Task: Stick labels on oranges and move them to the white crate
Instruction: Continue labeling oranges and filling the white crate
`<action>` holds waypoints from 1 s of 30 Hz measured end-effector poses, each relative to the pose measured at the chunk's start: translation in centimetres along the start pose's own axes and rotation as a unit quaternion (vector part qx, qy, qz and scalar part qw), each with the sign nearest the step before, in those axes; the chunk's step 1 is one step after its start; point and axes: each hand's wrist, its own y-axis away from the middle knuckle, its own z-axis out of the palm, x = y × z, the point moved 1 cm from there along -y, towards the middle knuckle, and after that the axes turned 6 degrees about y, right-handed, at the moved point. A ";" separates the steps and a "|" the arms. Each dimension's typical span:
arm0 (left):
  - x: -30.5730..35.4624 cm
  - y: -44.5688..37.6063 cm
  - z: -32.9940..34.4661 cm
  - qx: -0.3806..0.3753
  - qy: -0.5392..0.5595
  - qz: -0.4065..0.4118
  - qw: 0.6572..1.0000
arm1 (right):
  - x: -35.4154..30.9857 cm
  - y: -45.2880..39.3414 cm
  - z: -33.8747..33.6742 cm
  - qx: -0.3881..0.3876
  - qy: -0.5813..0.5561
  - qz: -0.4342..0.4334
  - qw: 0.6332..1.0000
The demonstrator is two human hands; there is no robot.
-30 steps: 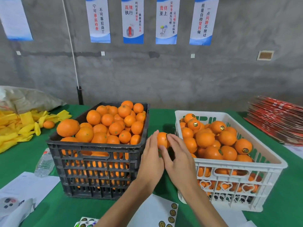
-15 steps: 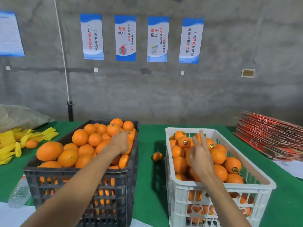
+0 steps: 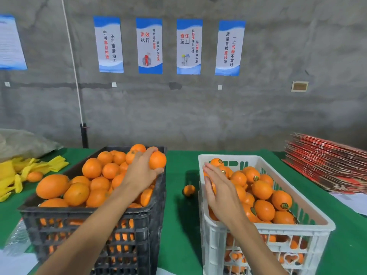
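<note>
Left hand (image 3: 142, 171) now lifted, grip grasping orange (image 3: 157, 160) | right hand (image 3: 218, 187) released over white crate (image 3: 297, 231)

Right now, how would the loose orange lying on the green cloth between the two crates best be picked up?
Probably from straight above, fingers closing round the widest part of the loose orange. It is round and sits low in the narrow gap between the black crate and the white crate, whose walls seem to block a sideways approach.
</note>
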 end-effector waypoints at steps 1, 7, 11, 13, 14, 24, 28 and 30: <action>1.1 1.4 -0.1 0.017 0.031 0.016 0.999 | -1.5 0.1 0.4 -0.015 -0.036 -0.006 0.999; 5.2 10.2 1.6 0.044 0.035 0.127 0.990 | -6.4 3.4 2.5 0.010 -0.124 0.049 0.991; 5.2 15.3 4.6 0.047 0.016 0.121 0.991 | -5.7 8.6 3.3 0.073 -0.132 0.083 0.985; 4.1 17.7 6.4 0.017 0.051 0.068 0.996 | -5.1 11.5 3.9 0.087 -0.122 0.063 0.987; 3.3 19.0 7.3 -0.004 0.075 0.036 0.996 | -4.6 13.0 4.3 0.083 -0.117 0.050 0.988; -5.2 27.0 14.0 -0.116 0.279 -0.269 0.914 | 1.7 23.0 8.6 -0.317 -0.044 0.124 0.939; -6.0 27.7 15.1 -0.104 0.317 -0.274 0.902 | 2.0 23.1 8.6 -0.361 -0.045 0.115 0.925; -6.4 28.0 15.6 -0.097 0.317 -0.268 0.905 | 2.2 23.3 8.8 -0.360 -0.029 0.112 0.926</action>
